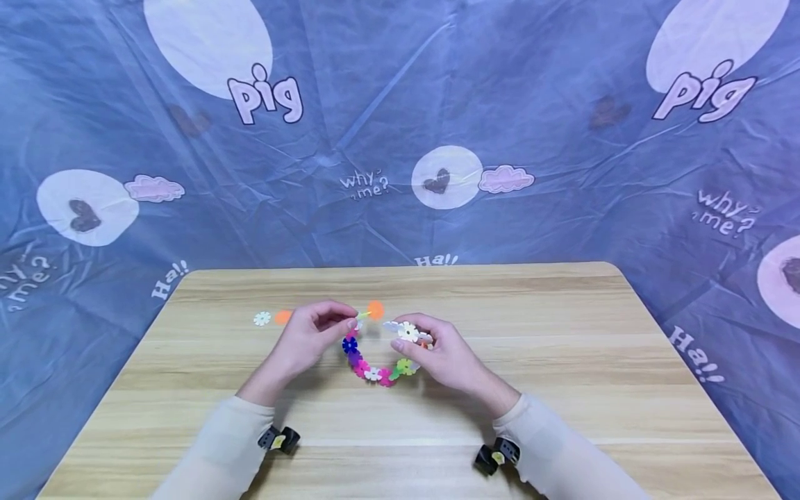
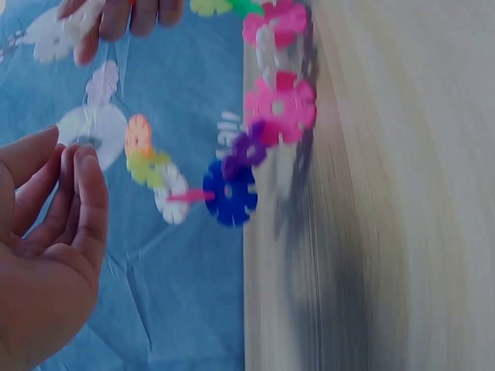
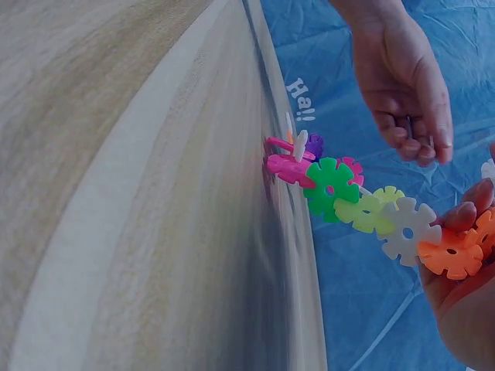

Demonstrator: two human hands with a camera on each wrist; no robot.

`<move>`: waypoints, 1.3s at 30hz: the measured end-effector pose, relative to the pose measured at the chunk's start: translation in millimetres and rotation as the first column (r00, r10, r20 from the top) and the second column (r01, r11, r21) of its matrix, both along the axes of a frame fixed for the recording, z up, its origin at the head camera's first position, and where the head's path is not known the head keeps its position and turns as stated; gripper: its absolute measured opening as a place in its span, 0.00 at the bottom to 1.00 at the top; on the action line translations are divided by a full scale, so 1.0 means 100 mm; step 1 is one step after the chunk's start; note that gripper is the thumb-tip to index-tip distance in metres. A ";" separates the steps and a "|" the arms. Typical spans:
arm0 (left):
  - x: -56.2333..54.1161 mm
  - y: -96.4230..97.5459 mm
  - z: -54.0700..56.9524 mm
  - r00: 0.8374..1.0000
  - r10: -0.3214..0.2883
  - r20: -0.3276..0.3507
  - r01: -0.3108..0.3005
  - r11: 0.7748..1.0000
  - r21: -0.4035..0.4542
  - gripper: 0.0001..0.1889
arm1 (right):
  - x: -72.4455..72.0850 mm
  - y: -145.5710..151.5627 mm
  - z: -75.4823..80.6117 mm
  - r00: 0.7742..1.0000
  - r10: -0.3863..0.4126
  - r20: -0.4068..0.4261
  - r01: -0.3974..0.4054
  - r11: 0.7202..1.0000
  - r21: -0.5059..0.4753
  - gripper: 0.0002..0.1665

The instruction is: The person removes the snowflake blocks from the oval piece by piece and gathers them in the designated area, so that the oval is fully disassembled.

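One flower-disc chain (image 1: 373,374), one end in right grip (image 1: 442,352)

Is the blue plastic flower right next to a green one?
No, the blue plastic flower sits between a purple flower and a pink flower.

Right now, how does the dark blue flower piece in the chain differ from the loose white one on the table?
The dark blue piece is linked into the chain; the loose white piece lies unattached on the table. The dark blue piece is right of the left hand; the loose white piece is left of it. Both are flat discs with notched rims.
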State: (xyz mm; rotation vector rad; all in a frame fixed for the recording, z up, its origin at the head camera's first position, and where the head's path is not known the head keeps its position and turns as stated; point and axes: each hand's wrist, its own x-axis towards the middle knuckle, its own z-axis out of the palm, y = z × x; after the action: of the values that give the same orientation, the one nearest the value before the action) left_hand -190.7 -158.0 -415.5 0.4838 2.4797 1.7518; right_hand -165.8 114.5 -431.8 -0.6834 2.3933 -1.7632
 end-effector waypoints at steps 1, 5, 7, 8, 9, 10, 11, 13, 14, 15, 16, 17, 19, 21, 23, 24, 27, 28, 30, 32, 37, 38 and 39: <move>0.01 0.03 0.00 1.000 -0.010 -0.011 0.010 1.000 0.010 0.12 | 0.00 0.00 0.00 1.000 0.000 0.002 0.000 1.000 0.002 0.22; 0.06 0.15 0.01 0.998 -0.045 -0.054 0.047 0.998 0.031 0.11 | -0.01 -0.01 0.01 1.000 -0.003 0.014 0.003 1.000 0.002 0.22; 0.08 0.20 0.00 0.996 -0.056 -0.073 0.059 0.998 0.038 0.10 | -0.01 -0.01 0.01 1.000 -0.005 0.008 0.005 1.000 0.006 0.22; 0.08 0.22 0.00 0.995 -0.058 -0.083 0.061 0.997 0.040 0.10 | 0.00 -0.01 0.02 1.000 -0.004 0.005 0.004 1.000 0.006 0.23; 0.09 0.24 0.00 0.994 -0.058 -0.091 0.062 0.997 0.044 0.10 | 0.00 -0.01 0.02 1.000 -0.004 0.000 0.004 1.000 0.009 0.23; 0.09 0.26 0.00 0.993 -0.061 -0.104 0.066 0.997 0.049 0.10 | 0.00 -0.01 0.02 1.000 -0.003 -0.006 0.003 1.000 0.012 0.23; 0.09 0.27 0.00 0.992 -0.067 -0.111 0.074 0.995 0.060 0.10 | 0.00 -0.01 0.02 1.000 -0.003 -0.010 0.003 1.000 0.015 0.24; 0.10 0.30 0.01 0.989 -0.079 -0.127 0.089 0.993 0.075 0.10 | 0.00 -0.01 0.03 1.000 -0.004 -0.017 0.004 1.000 0.022 0.25; 0.10 0.31 0.01 0.987 -0.087 -0.132 0.098 0.992 0.083 0.10 | 0.00 -0.01 0.03 1.000 -0.004 -0.018 0.005 1.000 0.025 0.25; 0.11 0.32 0.01 0.987 -0.094 -0.133 0.107 0.990 0.092 0.10 | 0.00 -0.01 0.03 1.000 -0.006 -0.016 0.007 1.000 0.028 0.25; 0.11 0.33 0.01 0.986 -0.100 -0.135 0.114 0.988 0.101 0.10 | 0.00 -0.01 0.03 1.000 -0.008 -0.013 0.008 1.000 0.030 0.25; 0.11 0.34 0.01 0.985 -0.105 -0.136 0.120 0.986 0.111 0.10 | -0.01 -0.01 0.03 1.000 -0.009 -0.010 0.010 0.999 0.032 0.24; 0.11 0.35 0.00 0.984 -0.108 -0.143 0.126 0.984 0.123 0.09 | -0.01 -0.01 0.03 1.000 -0.011 -0.007 0.011 0.999 0.033 0.24; 0.12 0.36 0.00 0.982 -0.111 -0.150 0.131 0.982 0.133 0.09 | 0.00 -0.02 0.03 1.000 -0.014 0.002 0.014 0.999 0.031 0.24; 0.12 0.36 -0.01 0.980 -0.114 -0.161 0.138 0.980 0.141 0.08 | 0.00 -0.02 0.03 1.000 -0.014 0.005 0.014 1.000 0.028 0.24; 0.12 0.37 -0.01 0.980 -0.115 -0.166 0.139 0.980 0.143 0.07 | 0.00 -0.03 0.03 1.000 -0.015 0.008 0.014 1.000 0.026 0.24; 0.13 0.37 -0.02 0.977 -0.117 -0.178 0.144 0.978 0.148 0.06 | 0.00 -0.04 0.01 1.000 -0.016 0.015 0.016 1.000 0.023 0.24; 0.13 0.37 -0.03 0.976 -0.116 -0.183 0.145 0.978 0.151 0.06 | -0.01 -0.04 0.00 1.000 -0.017 0.014 0.017 1.000 0.022 0.25; 0.13 0.37 -0.04 0.977 -0.109 -0.184 0.139 0.978 0.158 0.05 | -0.01 -0.04 -0.02 1.000 -0.016 0.011 0.015 1.000 0.013 0.25; 0.13 0.37 -0.06 0.980 -0.093 -0.178 0.124 0.978 0.171 0.05 | -0.01 -0.04 -0.04 1.000 -0.008 0.014 0.009 1.000 -0.017 0.25; 0.12 0.37 -0.08 0.985 -0.047 -0.164 0.083 0.972 0.221 0.06 | 0.00 -0.04 -0.07 1.000 -0.017 0.009 0.017 0.996 -0.092 0.24; 0.12 0.37 -0.09 0.985 -0.044 -0.165 0.082 0.969 0.231 0.06 | 0.01 -0.04 -0.07 1.000 -0.025 0.004 0.025 0.995 -0.100 0.23; 0.11 0.37 -0.10 0.985 -0.044 -0.169 0.084 0.968 0.238 0.06 | 0.01 -0.04 -0.07 0.999 -0.032 0.000 0.032 0.994 -0.107 0.23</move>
State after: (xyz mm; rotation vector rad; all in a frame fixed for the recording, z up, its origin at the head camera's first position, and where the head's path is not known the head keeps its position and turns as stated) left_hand -179.3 -120.7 -425.0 0.7445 2.3258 2.0808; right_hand -165.1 110.5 -438.9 -0.6623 2.3384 -1.9156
